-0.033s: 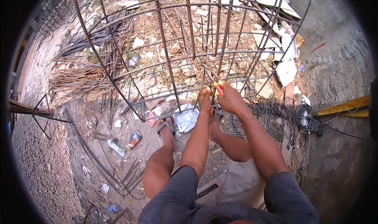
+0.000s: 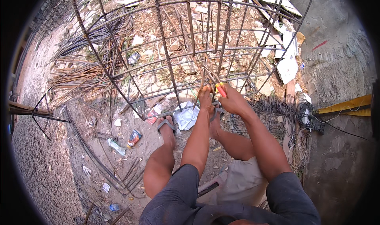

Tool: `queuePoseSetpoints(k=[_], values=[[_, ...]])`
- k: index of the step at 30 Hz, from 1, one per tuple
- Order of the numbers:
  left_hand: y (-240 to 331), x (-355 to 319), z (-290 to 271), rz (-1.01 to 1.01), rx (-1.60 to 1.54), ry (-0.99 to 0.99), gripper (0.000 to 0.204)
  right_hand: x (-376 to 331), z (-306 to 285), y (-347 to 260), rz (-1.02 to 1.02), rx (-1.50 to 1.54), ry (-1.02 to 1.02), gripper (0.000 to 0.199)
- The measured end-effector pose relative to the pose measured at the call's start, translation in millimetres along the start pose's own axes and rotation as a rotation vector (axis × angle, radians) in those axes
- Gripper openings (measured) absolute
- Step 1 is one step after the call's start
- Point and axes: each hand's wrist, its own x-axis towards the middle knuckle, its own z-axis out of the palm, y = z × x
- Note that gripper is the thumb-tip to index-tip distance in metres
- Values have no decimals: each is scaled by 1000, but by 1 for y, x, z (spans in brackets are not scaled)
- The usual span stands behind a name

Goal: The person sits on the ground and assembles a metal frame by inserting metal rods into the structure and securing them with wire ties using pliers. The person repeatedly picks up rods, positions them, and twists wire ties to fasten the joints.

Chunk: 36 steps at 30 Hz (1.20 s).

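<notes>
My right hand [image 2: 234, 101] is closed around the red and yellow handles of long pincers [image 2: 214, 78], whose slim metal arms point up and away among the bars of a rebar cage [image 2: 169, 63]. Close beside it on the left, my left hand [image 2: 205, 99] is closed on the lower end of a thin brown rod [image 2: 202, 79]. That rod runs up to meet the pincers' far end at the bars. Just what the jaws touch is too small to make out. The cage stands in front of me, its long ribbed bars crossed by thinner curved ones.
Bundles of bent rods [image 2: 81, 76] lie to the left behind the cage. Broken white boards [image 2: 288, 69] are at the right. Tangled dark wire [image 2: 273, 111] and cables lie near my right foot. A crumpled white plastic container [image 2: 186, 116] sits between my sandalled feet, with litter farther left.
The cage and ground sit slightly differently in view, a small shift. My hands keep the same grips, and the pincers have barely moved.
</notes>
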Motion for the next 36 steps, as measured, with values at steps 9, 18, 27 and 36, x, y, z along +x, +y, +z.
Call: queuePoseSetpoints(k=[9,18,27,36], values=[[44,-26,51,-149,-190,111,39,-57,42,63,730,1021,-469,24],[16,-14,32,-187,-211,83,40,-34,43,41,682,1607,-433,21],[15,-14,28,-136,-223,82,32,-35,40,28,644,1621,-352,17],[20,-13,26,-110,-138,101,37,-33,34,26,643,1704,-456,20]])
